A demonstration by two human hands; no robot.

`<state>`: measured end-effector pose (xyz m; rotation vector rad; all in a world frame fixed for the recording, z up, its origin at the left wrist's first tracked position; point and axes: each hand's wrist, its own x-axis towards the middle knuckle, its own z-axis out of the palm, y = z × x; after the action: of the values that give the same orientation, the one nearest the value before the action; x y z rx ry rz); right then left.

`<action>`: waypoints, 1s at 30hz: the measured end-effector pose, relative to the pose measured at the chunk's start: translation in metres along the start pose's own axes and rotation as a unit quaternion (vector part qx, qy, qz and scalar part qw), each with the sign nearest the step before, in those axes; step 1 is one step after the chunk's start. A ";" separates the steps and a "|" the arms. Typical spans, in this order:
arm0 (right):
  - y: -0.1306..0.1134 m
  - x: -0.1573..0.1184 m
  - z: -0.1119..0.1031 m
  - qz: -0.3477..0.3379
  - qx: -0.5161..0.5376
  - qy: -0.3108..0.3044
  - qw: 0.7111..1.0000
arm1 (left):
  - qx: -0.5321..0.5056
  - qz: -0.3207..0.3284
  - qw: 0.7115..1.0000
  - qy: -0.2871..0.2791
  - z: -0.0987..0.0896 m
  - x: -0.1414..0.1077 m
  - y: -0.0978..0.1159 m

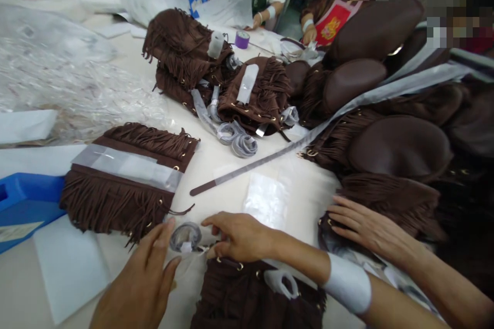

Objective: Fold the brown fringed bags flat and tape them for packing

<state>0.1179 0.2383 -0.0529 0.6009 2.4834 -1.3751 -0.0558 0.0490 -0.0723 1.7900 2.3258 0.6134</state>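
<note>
My left hand point(141, 272) is open at the lower left, its thumb and fingers apart beside a coiled, wrapped strap point(186, 236). My right hand point(241, 236), with a white band on the wrist, reaches in from the right to the coil's other side. Its index finger and thumb are spread, and the other fingers curl above the top edge of a brown fringed bag point(258, 298). I see nothing held in it. A loop of pale wrapping point(283, 284) lies on that bag. Another fringed bag point(127, 180), banded with clear film, lies beyond my left hand.
A co-worker's hand point(358, 223) rests on brown bags at right. A long wrapped strap point(270, 153) crosses the table. More fringed bags point(254, 92), coiled straps point(244, 145), purple tape point(242, 39), a blue tray point(31, 200) and clear plastic point(88, 87) lie around. People stand behind.
</note>
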 end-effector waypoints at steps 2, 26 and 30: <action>-0.003 0.012 0.001 -0.002 -0.015 -0.018 1.000 | 0.043 0.000 0.997 -0.071 0.008 0.017 0.009; -0.009 -0.186 0.050 0.252 -0.069 0.183 0.948 | -0.015 0.255 0.965 -0.055 0.029 -0.003 0.081; 0.000 -0.189 0.100 0.239 -0.095 0.230 0.938 | 0.019 0.318 0.948 -0.015 0.036 -0.030 0.086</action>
<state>0.2863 0.1089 -0.0311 1.5033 2.5004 -0.8673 0.0421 0.0469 -0.0745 2.5556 1.7136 0.6042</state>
